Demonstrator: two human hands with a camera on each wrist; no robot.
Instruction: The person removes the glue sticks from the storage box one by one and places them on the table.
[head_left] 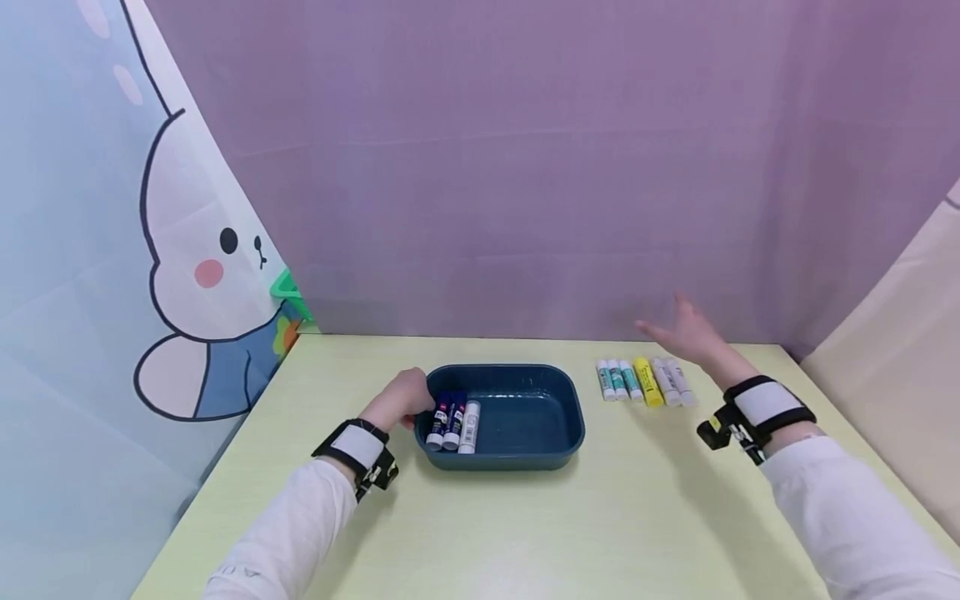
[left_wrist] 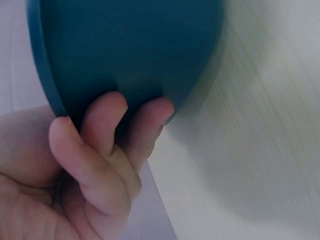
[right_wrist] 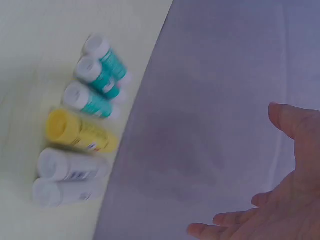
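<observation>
My left hand [head_left: 406, 392] grips the left end of a dark blue plastic basin [head_left: 517, 461]. In the left wrist view its fingers [left_wrist: 106, 117] lie against the basin's outer wall, below the rim. Inside the basin, at its left end, lie two dark blue glue sticks [head_left: 454, 423] and a white one [head_left: 469, 427]. My right hand [head_left: 690, 337] is raised with fingers spread, holding nothing, just beyond a row of glue sticks. That row has three teal-and-white sticks [right_wrist: 101, 78], a yellow one [right_wrist: 80, 132] and two whitish ones [right_wrist: 70, 165].
The pale table [head_left: 517, 533] ends at a purple cloth backdrop [head_left: 480, 183] behind the basin and the row. A curtain with a cartoon animal [head_left: 202, 275] hangs at the left, with a green object [head_left: 287, 287] at its edge. Cream cloth [head_left: 900, 367] covers the right side.
</observation>
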